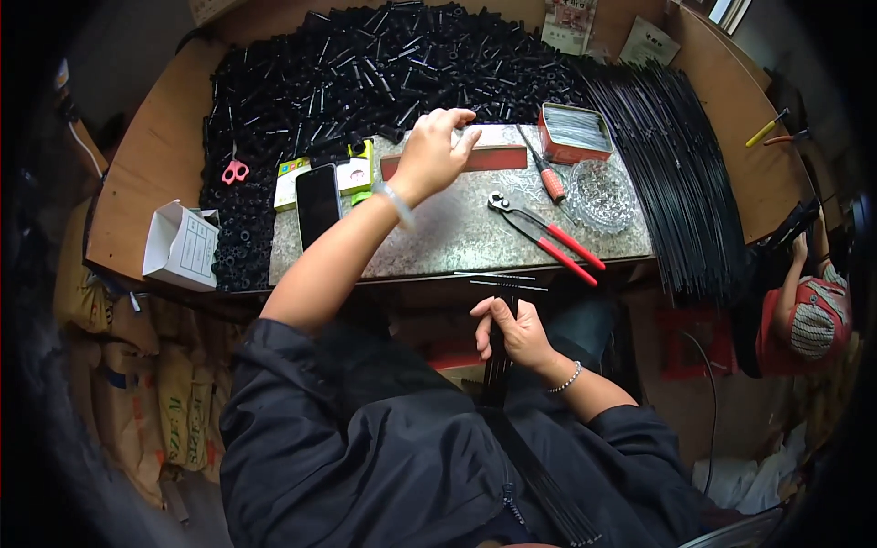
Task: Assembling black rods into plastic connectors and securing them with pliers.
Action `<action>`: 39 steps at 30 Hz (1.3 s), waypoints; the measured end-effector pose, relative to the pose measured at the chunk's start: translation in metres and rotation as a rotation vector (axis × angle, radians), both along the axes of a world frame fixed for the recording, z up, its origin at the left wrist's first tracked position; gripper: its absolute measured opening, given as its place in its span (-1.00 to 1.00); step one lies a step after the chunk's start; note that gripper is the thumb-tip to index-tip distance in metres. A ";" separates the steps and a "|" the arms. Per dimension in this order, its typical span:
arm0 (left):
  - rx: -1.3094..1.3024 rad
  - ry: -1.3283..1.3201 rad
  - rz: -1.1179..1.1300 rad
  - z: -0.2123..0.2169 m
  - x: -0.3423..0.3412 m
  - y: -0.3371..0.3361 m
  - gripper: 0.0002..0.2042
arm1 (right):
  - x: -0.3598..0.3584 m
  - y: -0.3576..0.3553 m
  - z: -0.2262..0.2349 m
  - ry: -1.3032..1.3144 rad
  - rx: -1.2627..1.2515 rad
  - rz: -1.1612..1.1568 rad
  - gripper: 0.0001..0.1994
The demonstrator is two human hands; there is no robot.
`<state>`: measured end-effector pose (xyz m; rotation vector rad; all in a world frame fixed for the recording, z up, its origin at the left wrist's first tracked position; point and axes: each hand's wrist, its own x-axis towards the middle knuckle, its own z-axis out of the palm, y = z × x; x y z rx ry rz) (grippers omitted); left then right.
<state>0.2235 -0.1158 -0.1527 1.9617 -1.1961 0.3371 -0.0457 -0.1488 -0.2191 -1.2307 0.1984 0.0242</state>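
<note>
My left hand (440, 146) reaches over a long red bar (498, 159) at the front of a big heap of short black tubes (365, 68). Its thumb and fingers are apart, with nothing visible between them. Low in front of the table edge, my right hand (523, 336) curls round a bundle of thin black rods (496, 382), which runs down across my lap and jacket. Thin silvery pins (502, 277) lie crosswise at the top end of the rods. Part of the bundle is hidden behind my right fingers.
On the speckled board (438, 242) lie red-handled pliers (548, 239), a red-handled screwdriver (551, 183) and a phone (317, 205). A tin of pins (575, 132) stands by a glass dish (603, 196). Many long black rods (671, 173) lie at right. Another person (808, 315) works at far right.
</note>
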 end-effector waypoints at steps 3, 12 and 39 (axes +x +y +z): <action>0.239 -0.116 0.138 -0.015 0.040 -0.040 -0.71 | 0.002 -0.003 0.003 0.018 0.015 0.009 -0.58; 0.539 -0.092 0.127 -0.033 0.081 -0.088 -0.74 | -0.008 -0.015 -0.006 0.046 0.037 -0.033 -0.61; -0.048 0.711 -0.319 0.036 -0.019 0.034 -0.77 | -0.017 0.007 0.005 -0.020 -0.042 -0.091 -0.57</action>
